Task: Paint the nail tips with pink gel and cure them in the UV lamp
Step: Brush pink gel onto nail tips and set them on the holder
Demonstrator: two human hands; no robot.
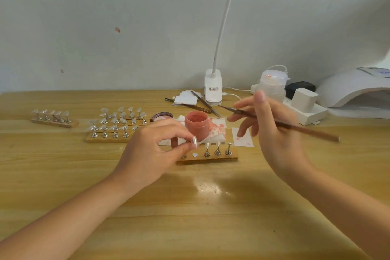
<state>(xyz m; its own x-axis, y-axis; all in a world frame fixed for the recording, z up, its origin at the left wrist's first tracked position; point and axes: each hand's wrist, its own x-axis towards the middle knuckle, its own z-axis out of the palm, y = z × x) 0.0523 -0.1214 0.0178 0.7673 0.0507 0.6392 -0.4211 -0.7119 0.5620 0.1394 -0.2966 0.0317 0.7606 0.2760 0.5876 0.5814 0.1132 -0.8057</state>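
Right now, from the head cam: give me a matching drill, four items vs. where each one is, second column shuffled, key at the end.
Items
1. brush
2. nail tip
3. gel jar
4. UV lamp

Places
A. far right edge of the table, by the wall
B. pinched in the left hand, above the near stand
C. on stained white tissue, open, behind the near stand
D. held in the right hand, tip pointing left

Pairs: 1-D, 2-B, 3-C, 4-A
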